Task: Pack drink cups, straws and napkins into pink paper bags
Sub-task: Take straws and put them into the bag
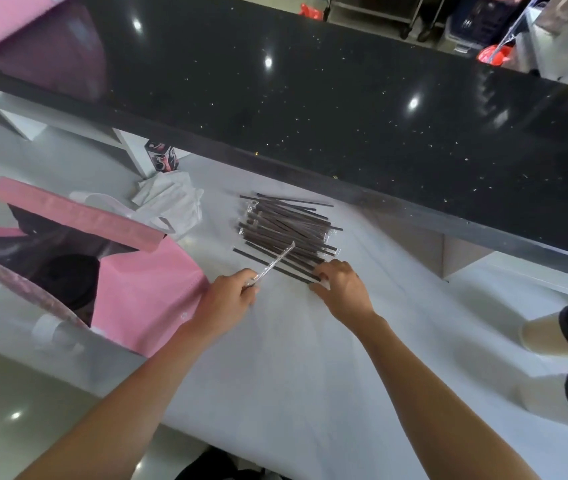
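Observation:
A pile of wrapped dark straws (286, 230) lies on the white counter in the middle. My left hand (229, 296) pinches one wrapped straw (275, 261) that points up and to the right over the pile's near edge. My right hand (341, 282) rests at the pile's near right corner, fingers curled round the ends of a few straws. An open pink paper bag (151, 289) stands at the left with dark cup lids inside. White napkins (171, 199) lie behind the bag. Two lidded drink cups (552, 337) (559, 400) stand at the right edge.
A raised black speckled counter (345, 98) runs across behind the white worktop (293, 358). Another pink bag (5, 19) sits at the far left on it. A small printed box (163, 157) stands under the ledge.

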A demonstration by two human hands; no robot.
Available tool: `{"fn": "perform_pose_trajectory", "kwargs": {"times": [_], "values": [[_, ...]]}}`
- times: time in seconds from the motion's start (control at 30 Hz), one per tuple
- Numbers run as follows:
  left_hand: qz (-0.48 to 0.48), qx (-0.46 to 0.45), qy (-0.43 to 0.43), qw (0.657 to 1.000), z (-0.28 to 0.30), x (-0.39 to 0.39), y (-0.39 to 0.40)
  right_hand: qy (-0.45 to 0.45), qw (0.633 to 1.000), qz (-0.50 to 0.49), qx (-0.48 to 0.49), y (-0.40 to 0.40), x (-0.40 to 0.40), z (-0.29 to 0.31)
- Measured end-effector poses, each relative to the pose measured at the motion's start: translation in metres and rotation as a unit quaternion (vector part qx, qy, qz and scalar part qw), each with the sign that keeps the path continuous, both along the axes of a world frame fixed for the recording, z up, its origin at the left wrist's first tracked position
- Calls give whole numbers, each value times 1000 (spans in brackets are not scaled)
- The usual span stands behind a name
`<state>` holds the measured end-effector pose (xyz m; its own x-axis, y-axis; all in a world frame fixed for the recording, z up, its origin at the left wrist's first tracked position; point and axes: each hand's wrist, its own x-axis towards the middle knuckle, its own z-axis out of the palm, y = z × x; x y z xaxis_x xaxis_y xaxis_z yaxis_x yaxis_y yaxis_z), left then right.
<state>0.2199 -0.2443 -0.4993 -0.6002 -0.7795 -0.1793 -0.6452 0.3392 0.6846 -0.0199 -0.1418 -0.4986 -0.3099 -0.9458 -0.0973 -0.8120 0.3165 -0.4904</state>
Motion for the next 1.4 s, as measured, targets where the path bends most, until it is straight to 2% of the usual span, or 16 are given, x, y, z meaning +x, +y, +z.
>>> {"fn": "perform_pose_trajectory", "kwargs": {"times": [0.1,0.3,0.4,0.53,0.63,0.73,0.8,0.9,0.97,1.0,1.07,1.13,1.3,1.4], "values": [[46,75,66,994,0,6,4,38,999,10,2,-3,7,-5],[41,0,61,997,16,8,3,39,999,1,-3,0,8,-5],[40,-25,61,997,25,3,3,-17,999,-43,-13,6,5,-2],[40,-26,58,997,28,1,6,-158,979,-127,-23,15,-2,7],[44,-37,53,997,31,-3,10,-185,971,-149,-42,21,-6,14],[50,-45,63,996,35,-7,13,-171,973,-148,-49,29,-8,25],[28,-90,64,993,38,-9,13,-160,976,-136,-62,34,-10,34],[-5,-214,80,974,51,-11,11,-130,986,-76,-74,42,-10,54],[-32,-238,88,967,61,-12,9,-107,992,-21,-68,47,-9,69],[-47,-202,78,975,65,-12,9,-101,992,2,-69,50,-8,77],[-65,-48,47,996,72,-10,12,-100,990,28,-94,55,-6,91],[-79,46,31,995,75,-7,19,-101,985,30,-134,59,-6,101],[-55,105,80,990,93,0,39,-94,982,-17,-164,62,-12,109],[-66,123,74,987,107,5,46,-117,977,-38,-173,65,-12,113]]}}
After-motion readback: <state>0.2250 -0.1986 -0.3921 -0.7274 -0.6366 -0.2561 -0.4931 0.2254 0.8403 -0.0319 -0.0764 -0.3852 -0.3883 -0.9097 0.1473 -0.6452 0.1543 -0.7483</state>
